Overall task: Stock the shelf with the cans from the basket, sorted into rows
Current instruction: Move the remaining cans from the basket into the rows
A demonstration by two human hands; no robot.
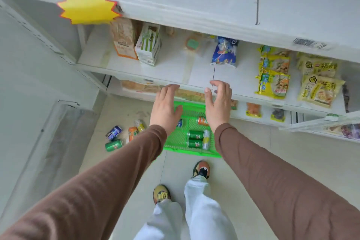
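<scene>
A green plastic basket (179,138) lies on the floor below the shelves. Inside it are two green cans (195,139), a white-yellow can (206,139), an orange can (202,121) and a blue can (179,123) partly hidden by my left hand. Several more cans lie loose on the floor to the basket's left: a blue one (114,133), a green one (114,145), an orange one (132,133) and a yellow one (140,125). My left hand (165,107) and my right hand (219,103) hover empty above the basket, fingers relaxed, at the front edge of the white shelf (165,80).
The shelf carries a bread bag (124,39), a green-white carton (149,44), a blue packet (225,51) and yellow snack bags (274,72) at the right. A yellow starburst tag (87,6) sticks out from the upper shelf. My feet (201,169) stand just behind the basket.
</scene>
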